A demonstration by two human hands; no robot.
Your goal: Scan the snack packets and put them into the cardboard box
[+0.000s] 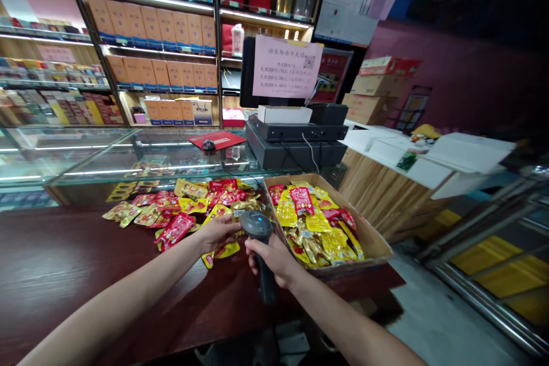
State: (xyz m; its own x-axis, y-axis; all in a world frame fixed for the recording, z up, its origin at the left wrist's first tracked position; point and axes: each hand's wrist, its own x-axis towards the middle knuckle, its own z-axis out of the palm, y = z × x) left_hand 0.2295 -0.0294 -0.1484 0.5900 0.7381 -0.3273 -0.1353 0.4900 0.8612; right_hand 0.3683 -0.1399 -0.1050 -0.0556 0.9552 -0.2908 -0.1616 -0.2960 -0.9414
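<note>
My right hand (274, 257) is wrapped around the handle of a black barcode scanner (256, 226), whose head shows a small blue light. Just left of the scanner, my left hand (219, 233) is closed on a gold snack packet (247, 206) with a pale label, partly covered by the scanner head. Beneath and behind that hand lies a loose pile of red, yellow and gold snack packets (175, 231) on the dark red table (55, 274). A shallow cardboard box (369, 234) of similar packets stands to the right of my right hand.
Behind the pile is a glass counter (107, 154) bearing a mouse (209, 145) on a red mat (227, 138). A monitor (247, 77) with a pink price sheet (283, 68) stands above a black cash drawer (295, 151). Boxed goods fill the shelves; metal rails (484, 286) stand right.
</note>
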